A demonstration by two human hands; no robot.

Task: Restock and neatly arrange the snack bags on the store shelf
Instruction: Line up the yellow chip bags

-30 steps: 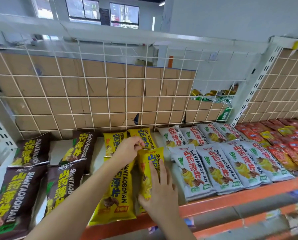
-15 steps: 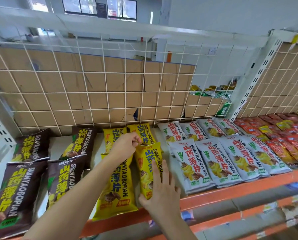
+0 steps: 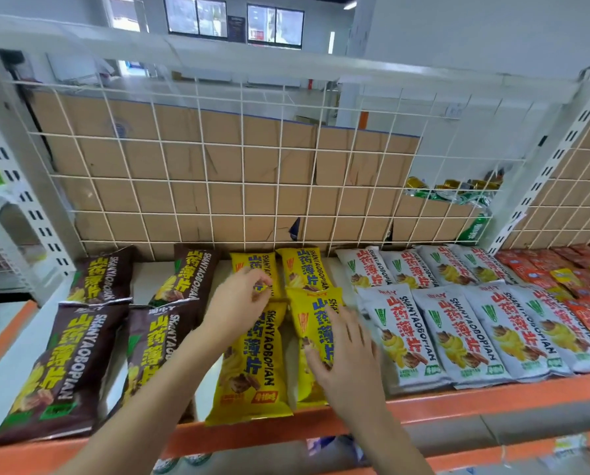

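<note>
Both bare forearms are reaching forward, side by side. The left hand (image 3: 238, 303) is curling its fingertips in, pinching a yellow bag (image 3: 261, 288). The right hand (image 3: 346, 354) is lying flat, fingers spread straight.

Right hand (image 3: 348, 365) now farther up the front-right yellow bag (image 3: 316, 320).

Bright, even indoor light, daylight in the high windows (image 3: 197, 15), soft shadows. The left hand (image 3: 238, 305) and right hand (image 3: 346, 361) are motion-blurred; the wide lens bows the shelf (image 3: 458, 402).
</note>
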